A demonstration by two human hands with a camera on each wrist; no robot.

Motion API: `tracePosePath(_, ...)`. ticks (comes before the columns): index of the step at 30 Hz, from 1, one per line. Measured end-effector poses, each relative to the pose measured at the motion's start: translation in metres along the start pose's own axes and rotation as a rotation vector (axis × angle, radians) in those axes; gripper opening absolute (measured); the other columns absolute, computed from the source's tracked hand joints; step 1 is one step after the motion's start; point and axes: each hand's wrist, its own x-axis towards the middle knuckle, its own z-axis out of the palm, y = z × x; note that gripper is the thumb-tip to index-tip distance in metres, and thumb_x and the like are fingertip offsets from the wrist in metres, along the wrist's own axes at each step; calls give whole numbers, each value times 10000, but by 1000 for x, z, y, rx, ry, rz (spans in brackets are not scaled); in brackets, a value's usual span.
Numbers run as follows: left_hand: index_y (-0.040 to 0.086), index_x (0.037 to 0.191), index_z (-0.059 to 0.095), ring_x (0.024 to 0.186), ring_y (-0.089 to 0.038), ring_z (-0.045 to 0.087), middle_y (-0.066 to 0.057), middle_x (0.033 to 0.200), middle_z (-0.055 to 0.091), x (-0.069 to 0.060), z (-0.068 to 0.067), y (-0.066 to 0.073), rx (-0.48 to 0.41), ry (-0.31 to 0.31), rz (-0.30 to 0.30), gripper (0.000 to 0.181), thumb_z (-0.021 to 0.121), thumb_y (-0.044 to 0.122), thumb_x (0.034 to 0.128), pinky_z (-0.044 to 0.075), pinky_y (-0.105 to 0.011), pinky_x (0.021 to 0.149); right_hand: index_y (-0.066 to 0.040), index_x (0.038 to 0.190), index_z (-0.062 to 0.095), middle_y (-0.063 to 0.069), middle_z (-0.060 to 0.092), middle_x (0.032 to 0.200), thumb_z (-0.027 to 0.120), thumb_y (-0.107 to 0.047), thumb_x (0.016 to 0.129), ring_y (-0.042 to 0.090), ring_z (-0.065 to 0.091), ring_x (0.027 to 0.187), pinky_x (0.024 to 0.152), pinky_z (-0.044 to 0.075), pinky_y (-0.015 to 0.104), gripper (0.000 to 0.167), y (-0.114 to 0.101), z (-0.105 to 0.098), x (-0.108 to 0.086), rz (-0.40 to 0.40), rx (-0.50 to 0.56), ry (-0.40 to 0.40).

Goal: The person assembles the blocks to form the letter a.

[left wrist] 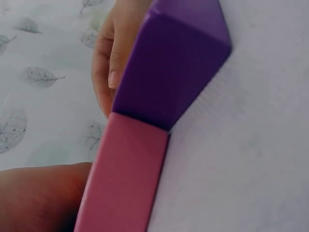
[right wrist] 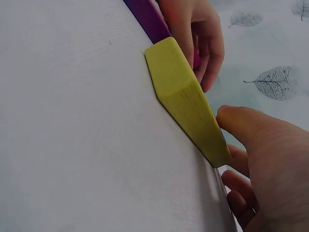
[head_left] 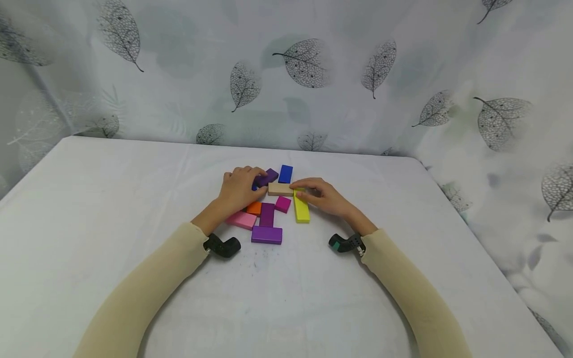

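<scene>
Flat coloured blocks lie together on the white table. My left hand [head_left: 241,188] arches over their far left side. Its fingertips are at the far edge of a dark purple block [head_left: 268,176] and its thumb is on the near side, with a mostly hidden blue block [head_left: 254,187] between. From the right, my right hand [head_left: 324,197] reaches with index finger and thumb extended to the far end of the yellow block [head_left: 302,209]. The index tip meets the right end of a tan block [head_left: 280,189]. In the right wrist view, the thumb is against the yellow block's edge [right wrist: 193,111].
Another blue block [head_left: 285,174] lies behind the tan one. Nearer are a magenta block [head_left: 283,204], an orange block [head_left: 253,208], a pink block [head_left: 242,220], an upright-lying purple block [head_left: 266,215] and a violet block [head_left: 266,235]. A leaf-print curtain [head_left: 286,114] hangs behind the table.
</scene>
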Motion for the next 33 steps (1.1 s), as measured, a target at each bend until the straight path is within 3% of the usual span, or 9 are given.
tracePosePath(10, 117, 1278, 603, 1186, -380, 488, -172, 1302, 583, -2, -2, 0, -3, 34, 1, 381, 631, 275, 932, 374, -520, 961, -68, 1249, 655, 102, 616, 1307, 605, -129, 965, 269, 475, 1269, 1087, 324, 473, 295, -1, 5, 4, 7, -2, 64)
tracePosePath(33, 117, 1278, 605, 1190, -369, 491, -164, 1288, 597, -12, -8, -5, 48, 37, 11, 381, 626, 248, 921, 383, -521, 969, -83, 1266, 648, 92, 606, 1325, 603, -145, 968, 270, 456, 1301, 1111, 293, 483, 308, 0, 3, 1, 39, 11, 50)
